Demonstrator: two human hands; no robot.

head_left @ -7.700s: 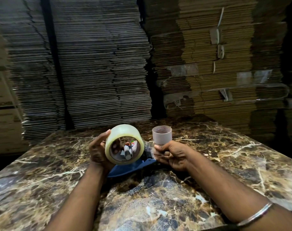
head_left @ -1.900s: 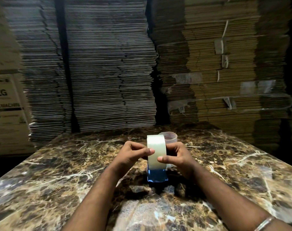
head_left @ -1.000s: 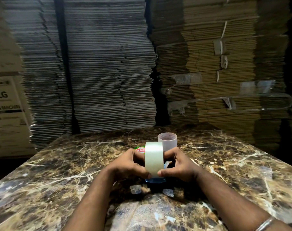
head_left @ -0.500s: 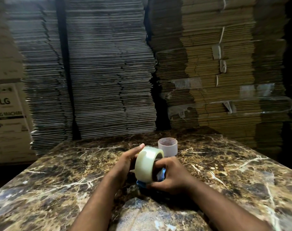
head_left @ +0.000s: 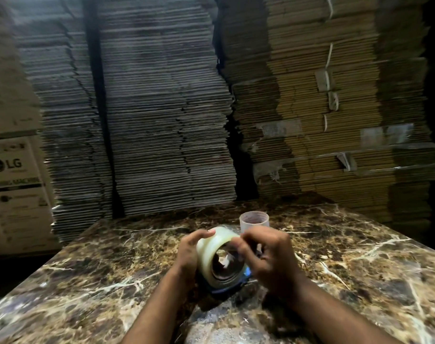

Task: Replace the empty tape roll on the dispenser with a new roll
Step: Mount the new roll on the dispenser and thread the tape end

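Both hands on tape roll (head_left: 212,254) above tabletop (head_left: 348,269).
Left hand (head_left: 188,252) fingers grip roll; right hand (head_left: 266,256) fingers curled at its rim; carton (head_left: 13,184) reads "LG".

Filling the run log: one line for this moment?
left hand grips new tape roll | right hand at roll's edge | empty core on table

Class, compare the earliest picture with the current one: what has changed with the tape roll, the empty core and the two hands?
The right hand has let go of the empty core, which now stands on the marble table, and joined the left hand on the new tape roll over the blue dispenser. The left hand's hold and the cardboard stacks are unchanged.
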